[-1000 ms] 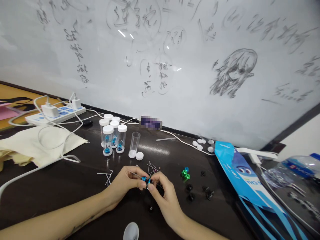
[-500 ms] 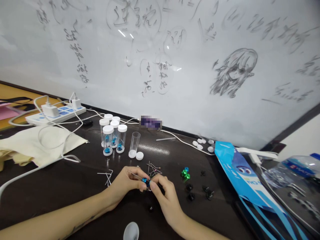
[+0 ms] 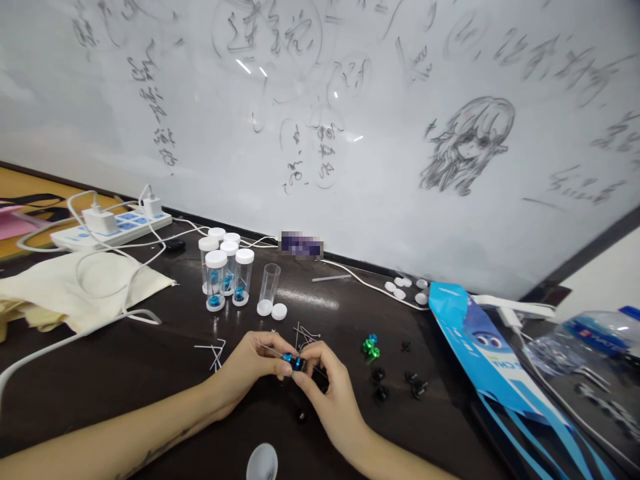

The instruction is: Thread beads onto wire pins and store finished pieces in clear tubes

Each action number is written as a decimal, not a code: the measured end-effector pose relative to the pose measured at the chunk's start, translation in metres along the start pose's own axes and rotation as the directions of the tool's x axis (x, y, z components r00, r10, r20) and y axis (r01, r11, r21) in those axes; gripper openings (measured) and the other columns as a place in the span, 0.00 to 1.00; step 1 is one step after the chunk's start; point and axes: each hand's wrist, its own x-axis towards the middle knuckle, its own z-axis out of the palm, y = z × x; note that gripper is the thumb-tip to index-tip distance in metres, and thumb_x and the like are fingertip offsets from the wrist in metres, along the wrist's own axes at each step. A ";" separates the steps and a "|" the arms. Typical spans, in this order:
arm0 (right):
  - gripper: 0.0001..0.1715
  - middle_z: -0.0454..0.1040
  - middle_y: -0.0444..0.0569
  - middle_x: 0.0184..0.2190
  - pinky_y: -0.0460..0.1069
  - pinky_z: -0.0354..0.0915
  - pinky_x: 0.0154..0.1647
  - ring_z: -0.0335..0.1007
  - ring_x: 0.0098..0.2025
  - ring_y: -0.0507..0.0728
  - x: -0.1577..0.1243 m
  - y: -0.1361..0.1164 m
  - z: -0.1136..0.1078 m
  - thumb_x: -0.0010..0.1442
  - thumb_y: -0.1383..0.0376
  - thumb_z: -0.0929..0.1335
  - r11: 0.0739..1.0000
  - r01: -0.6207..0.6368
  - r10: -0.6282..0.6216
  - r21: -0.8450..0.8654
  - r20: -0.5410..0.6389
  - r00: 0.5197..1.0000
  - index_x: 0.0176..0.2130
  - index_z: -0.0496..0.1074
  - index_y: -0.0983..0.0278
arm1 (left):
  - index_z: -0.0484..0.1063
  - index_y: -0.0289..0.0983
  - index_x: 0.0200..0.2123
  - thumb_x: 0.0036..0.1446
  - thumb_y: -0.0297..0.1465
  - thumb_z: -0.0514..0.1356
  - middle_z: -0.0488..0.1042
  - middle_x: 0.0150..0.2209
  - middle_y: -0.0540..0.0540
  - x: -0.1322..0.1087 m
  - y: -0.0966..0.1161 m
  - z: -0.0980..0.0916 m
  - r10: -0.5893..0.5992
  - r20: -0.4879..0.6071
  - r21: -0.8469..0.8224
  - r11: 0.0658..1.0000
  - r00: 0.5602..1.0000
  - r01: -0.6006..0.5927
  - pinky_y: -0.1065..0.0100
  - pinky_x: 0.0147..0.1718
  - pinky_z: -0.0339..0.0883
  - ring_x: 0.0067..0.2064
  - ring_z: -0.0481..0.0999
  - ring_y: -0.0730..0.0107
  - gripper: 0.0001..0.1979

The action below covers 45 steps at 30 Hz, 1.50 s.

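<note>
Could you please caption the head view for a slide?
Left hand and right hand pinch blue and black beads on a thin metal pin over a dark table, near white-capped clear vials.

Probably an office or classroom, scribbled whiteboard (image 3: pixel 350 120), dark desk (image 3: pixel 125 360), power strip (image 3: pixel 113 227), sample vials (image 3: pixel 225 267)

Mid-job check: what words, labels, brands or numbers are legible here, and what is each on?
Nothing reads clearly enough to quote.
Whiteboard: handwritten characters, too faint and smeared.
Blue bag: white letters, too blurred.
Bottle label: white lettering, too blurred.
Item by the wall: pixelated out.
Blue bead on its pin: too small to tell.
</note>
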 end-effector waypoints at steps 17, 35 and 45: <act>0.25 0.73 0.44 0.28 0.49 0.55 0.40 0.65 0.33 0.55 -0.001 -0.004 -0.002 0.71 0.55 0.58 0.998 0.025 -0.018 -0.062 0.108 0.994 0.29 0.72 0.62 | 0.81 0.35 0.28 0.40 0.24 0.72 0.77 0.23 0.49 -0.003 0.002 0.003 -0.009 0.068 -0.010 1.000 0.998 0.009 0.70 0.28 0.66 0.27 0.75 0.69 0.08; 0.23 0.69 0.43 0.29 0.50 0.54 0.41 0.64 0.35 0.55 0.000 -0.006 -0.002 0.72 0.59 0.56 0.997 0.053 -0.048 -0.062 0.077 0.996 0.29 0.67 0.62 | 0.81 0.35 0.29 0.43 0.26 0.73 0.79 0.27 0.48 -0.006 0.007 0.004 -0.013 0.052 -0.036 0.999 0.999 0.015 0.71 0.34 0.66 0.31 0.75 0.70 0.07; 0.07 0.68 0.44 0.35 0.50 0.55 0.43 0.64 0.39 0.56 0.000 -0.004 -0.002 0.65 0.60 0.66 0.996 0.064 -0.063 -0.057 0.017 0.998 0.36 0.67 0.61 | 0.82 0.35 0.29 0.42 0.24 0.73 0.75 0.26 0.50 -0.003 0.005 0.002 -0.010 0.016 -0.089 0.996 1.000 0.012 0.73 0.33 0.65 0.29 0.72 0.74 0.07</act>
